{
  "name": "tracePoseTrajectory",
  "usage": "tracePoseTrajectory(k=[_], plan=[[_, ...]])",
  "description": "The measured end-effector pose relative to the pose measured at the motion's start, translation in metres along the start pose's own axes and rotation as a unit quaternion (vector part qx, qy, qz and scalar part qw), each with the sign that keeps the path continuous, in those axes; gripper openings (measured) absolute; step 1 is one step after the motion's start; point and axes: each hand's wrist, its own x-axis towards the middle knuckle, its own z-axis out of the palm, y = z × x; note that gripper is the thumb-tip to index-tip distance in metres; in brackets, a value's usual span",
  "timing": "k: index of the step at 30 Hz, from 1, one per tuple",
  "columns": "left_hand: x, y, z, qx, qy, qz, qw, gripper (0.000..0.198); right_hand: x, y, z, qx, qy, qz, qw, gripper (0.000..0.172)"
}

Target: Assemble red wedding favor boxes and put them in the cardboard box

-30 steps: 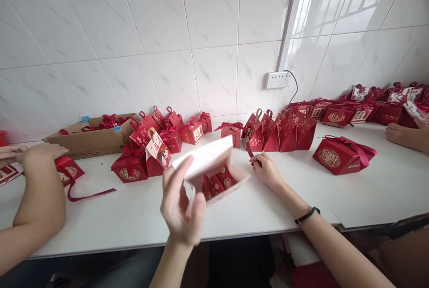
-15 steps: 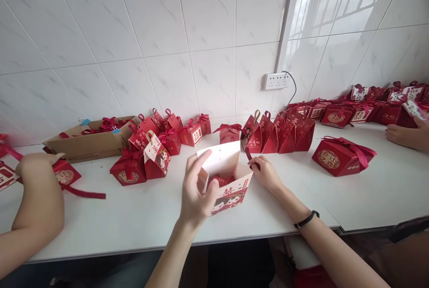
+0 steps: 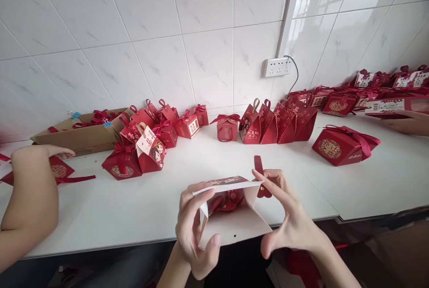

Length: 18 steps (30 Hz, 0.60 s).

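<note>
My left hand (image 3: 197, 230) grips the left side of an open paper box (image 3: 237, 225), its fingers at the upper flap and its thumb at the lower one. The opening is tilted towards me, and red items (image 3: 229, 201) show inside. At the box's right edge is my right hand (image 3: 288, 212), thumb and index finger spread across the two flaps, with its other fingers curled round a dark red strap (image 3: 258, 169) with a gold stud.
Red gift boxes (image 3: 268, 127) line the wall. A ribboned box (image 3: 338, 145) stands at right, grouped boxes (image 3: 150, 149) and a cardboard box (image 3: 77, 142) at left. Other people's arms (image 3: 33, 194) reach in from both sides.
The open box has turned and tipped towards me, closer to the table's front edge. My right hand has come from the back to its right side, bringing the strap.
</note>
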Motion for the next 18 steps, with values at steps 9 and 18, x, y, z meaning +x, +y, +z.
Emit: tracePoseTrajectory(k=[9, 18], plan=[[-0.005, 0.014, 0.016, -0.008, 0.097, 0.066, 0.993, 0.045, -0.001, -0.018, -0.013, -0.073, -0.015, -0.059, 0.995, 0.091], [0.035, 0.028, 0.011, 0.022, 0.052, -0.100, 0.993, 0.044, 0.021, -0.033, 0.002, 0.004, 0.109, 0.027, 0.994, 0.040]])
